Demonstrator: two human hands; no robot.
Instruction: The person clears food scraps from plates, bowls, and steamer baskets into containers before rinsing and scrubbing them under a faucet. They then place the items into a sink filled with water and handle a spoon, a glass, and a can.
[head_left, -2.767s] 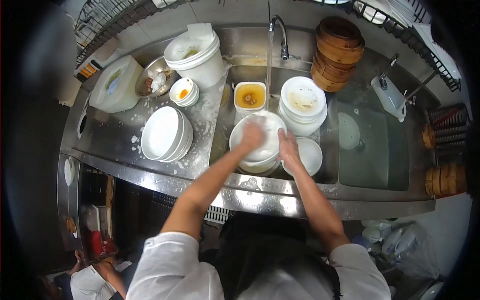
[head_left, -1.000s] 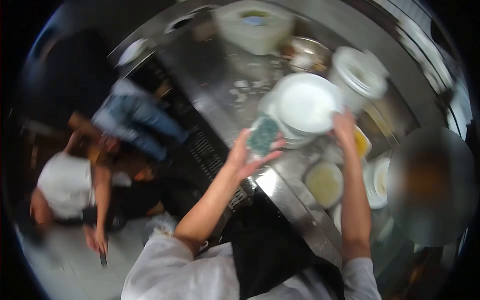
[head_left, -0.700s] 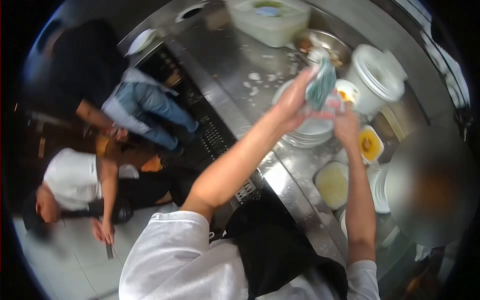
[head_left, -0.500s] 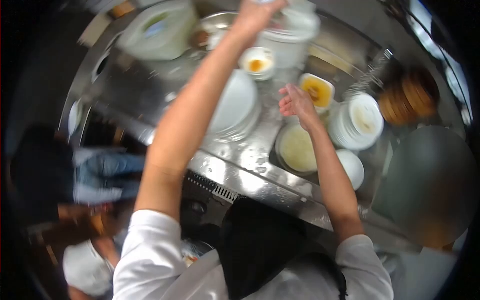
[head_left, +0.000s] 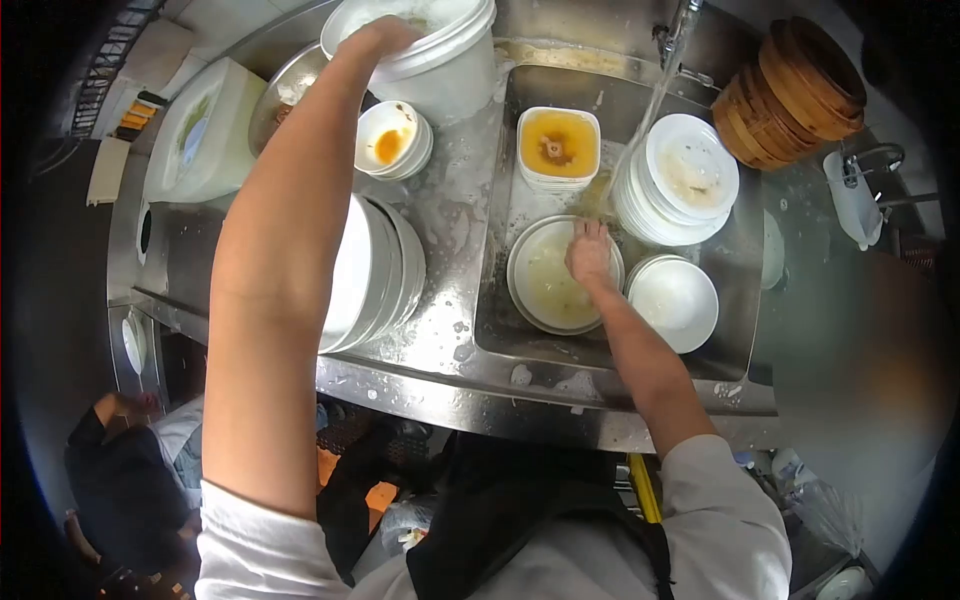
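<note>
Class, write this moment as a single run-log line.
left hand: over white bucket | right hand: at bowl of cloudy liquid in sink | faucet: running | amber-filled dish: in sink

Plates [head_left: 690,175] stand in the sink [head_left: 738,322], bucket [head_left: 440,85] left.

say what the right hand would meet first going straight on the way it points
The right hand would likely meet the rim of the round bowl, then the square bowl; depth unclear.
</note>
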